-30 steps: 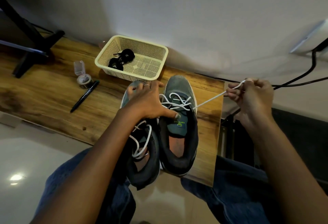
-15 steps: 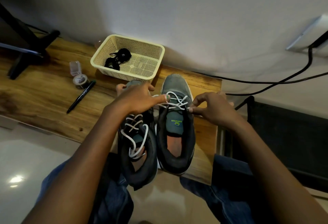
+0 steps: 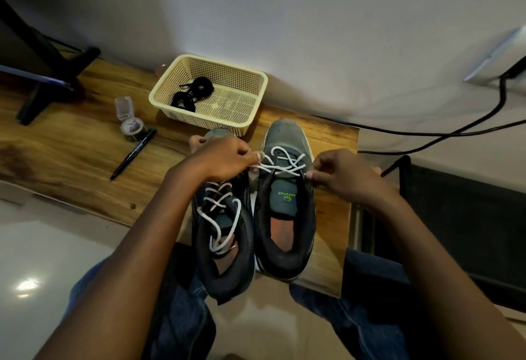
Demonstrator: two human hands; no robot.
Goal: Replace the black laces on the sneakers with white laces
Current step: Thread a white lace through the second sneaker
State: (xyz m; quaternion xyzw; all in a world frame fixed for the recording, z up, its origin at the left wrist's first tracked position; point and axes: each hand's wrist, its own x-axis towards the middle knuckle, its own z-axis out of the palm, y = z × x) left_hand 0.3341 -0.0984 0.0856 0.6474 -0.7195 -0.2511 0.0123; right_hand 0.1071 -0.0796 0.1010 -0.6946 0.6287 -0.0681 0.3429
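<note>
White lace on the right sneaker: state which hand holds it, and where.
Both: left hand pinches the white lace at the right sneaker's left eyelets, right hand at its right eyelets.

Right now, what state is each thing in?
Right sneaker: white lace partly threaded.
Left sneaker: white-laced, ends loose.
Left hand: pinching the lace.
Right hand: pinching the lace.
Black laces: bundled in basket.
Small jar: lid open.

Two sneakers stood side by side at the table's right end, heels over its front edge. Behind them, a basket sat at the back edge, laces inside. A pen lay left of the sneakers.
</note>
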